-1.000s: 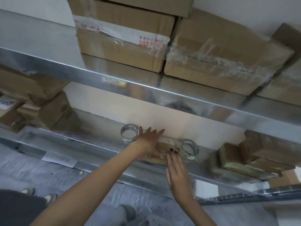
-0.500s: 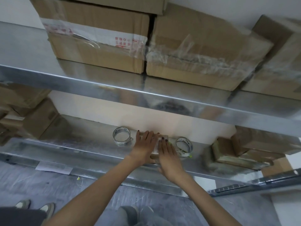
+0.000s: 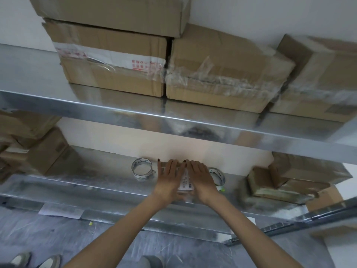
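Note:
A small cardboard parcel with a white barcode label [image 3: 185,180] lies on the lower metal shelf [image 3: 96,182], close to the back wall. My left hand [image 3: 167,177] lies flat on its left half with straight fingers. My right hand [image 3: 201,176] lies flat on its right half, fingers straight and pointing at the wall. Most of the parcel is hidden under both hands. One roll of clear tape [image 3: 141,168] stands just left of my left hand. A second roll [image 3: 219,176] lies just right of my right hand.
Large taped cardboard boxes [image 3: 212,70] fill the upper metal shelf [image 3: 173,120]. Smaller boxes sit at the lower shelf's left end [image 3: 44,151] and right end [image 3: 289,178]. A paper label [image 3: 61,210] hangs on the lower shelf's front edge. Shoes [image 3: 36,261] stand on the grey floor.
My right hand has moved from the parcel's near side onto its top, beside my left hand. Both hands and the parcel now lie nearer the back wall. The camera has shifted.

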`<state>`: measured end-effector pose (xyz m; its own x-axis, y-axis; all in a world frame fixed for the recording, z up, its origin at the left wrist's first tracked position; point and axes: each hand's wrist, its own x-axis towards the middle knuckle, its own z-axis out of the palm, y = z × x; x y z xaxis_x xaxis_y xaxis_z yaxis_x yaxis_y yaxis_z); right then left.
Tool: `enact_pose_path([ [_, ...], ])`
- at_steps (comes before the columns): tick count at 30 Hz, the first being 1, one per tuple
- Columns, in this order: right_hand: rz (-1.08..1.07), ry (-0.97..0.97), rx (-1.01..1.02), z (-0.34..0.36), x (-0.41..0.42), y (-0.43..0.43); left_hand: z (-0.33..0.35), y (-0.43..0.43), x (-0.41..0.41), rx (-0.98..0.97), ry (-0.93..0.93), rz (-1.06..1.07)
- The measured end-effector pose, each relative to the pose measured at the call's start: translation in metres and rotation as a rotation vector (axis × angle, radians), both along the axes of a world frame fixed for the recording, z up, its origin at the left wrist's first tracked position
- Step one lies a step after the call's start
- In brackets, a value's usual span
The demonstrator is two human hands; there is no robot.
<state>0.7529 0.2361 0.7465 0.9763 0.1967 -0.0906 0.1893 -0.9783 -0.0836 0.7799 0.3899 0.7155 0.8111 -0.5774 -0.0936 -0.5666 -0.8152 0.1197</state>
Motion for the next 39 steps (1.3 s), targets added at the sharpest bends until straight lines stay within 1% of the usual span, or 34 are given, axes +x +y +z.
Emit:
enact_pose_path([
  [2, -0.085, -0.073, -0.014, -0.006, -0.005, 0.001, 0.017, -0.005, 0.009, -0.066, -0.023, -0.013],
  [3, -0.113, -0.099, -0.036, -0.011, -0.01, 0.001, 0.027, -0.006, 0.016, -0.055, -0.033, -0.02],
  [5, -0.135, -0.145, -0.108, -0.023, -0.025, 0.004, 0.041, -0.008, 0.028, 0.025, -0.034, -0.033],
  [7, -0.151, -0.154, -0.13, -0.035, -0.041, 0.009, 0.047, -0.011, 0.035, 0.129, 0.047, -0.053],
  [9, -0.172, -0.149, -0.12, -0.043, -0.062, 0.015, 0.043, -0.014, 0.033, 0.167, 0.186, -0.056],
  [11, -0.147, -0.123, -0.095, -0.047, -0.084, 0.018, 0.036, -0.018, 0.026, 0.206, 0.253, -0.071],
  [15, -0.126, -0.098, -0.09, -0.047, -0.099, 0.017, 0.024, -0.019, 0.011, 0.17, 0.176, -0.105],
  [19, -0.176, -0.067, -0.028, -0.034, -0.067, 0.018, 0.02, -0.015, 0.008, 0.116, 0.1, -0.104],
  [21, -0.162, -0.023, 0.046, -0.018, -0.042, 0.013, 0.015, -0.014, 0.007, 0.087, 0.086, -0.101],
  [22, -0.143, 0.061, 0.083, -0.013, -0.029, 0.008, 0.013, -0.013, 0.006, 0.065, 0.068, -0.104],
  [24, -0.066, 0.31, 0.1, 0.0, -0.007, -0.003, 0.006, -0.009, 0.003, 0.048, 0.028, -0.124],
  [25, -0.026, 0.371, 0.095, 0.005, 0.0, -0.01, 0.004, -0.008, 0.0, 0.047, 0.016, -0.124],
  [26, 0.003, 0.383, 0.107, 0.011, 0.005, -0.015, 0.003, -0.006, -0.002, 0.031, -0.009, -0.111],
  [27, 0.01, 0.376, 0.125, 0.014, 0.009, -0.019, 0.006, -0.005, -0.004, 0.007, -0.036, -0.097],
  [28, 0.016, 0.33, 0.13, 0.017, 0.01, -0.02, 0.008, -0.004, -0.004, -0.017, -0.063, -0.089],
  [31, 0.059, 0.011, 0.027, 0.01, 0.004, -0.017, 0.023, 0.001, 0.004, -0.041, -0.059, -0.107],
  [32, 0.04, -0.045, 0.017, 0.004, -0.002, -0.015, 0.03, 0.001, 0.008, -0.045, -0.032, -0.143],
  [34, -0.023, -0.082, 0.046, -0.01, -0.019, -0.008, 0.043, 0.001, 0.018, 0.003, 0.084, -0.154],
  [35, -0.051, -0.089, 0.059, -0.018, -0.029, -0.004, 0.045, 0.0, 0.022, 0.065, 0.14, -0.121],
  [37, -0.079, -0.111, 0.053, -0.029, -0.051, 0.004, 0.041, -0.002, 0.026, 0.172, 0.247, -0.073],
  [39, -0.082, -0.116, 0.037, -0.036, -0.071, 0.007, 0.03, -0.004, 0.024, 0.203, 0.317, -0.061],
])
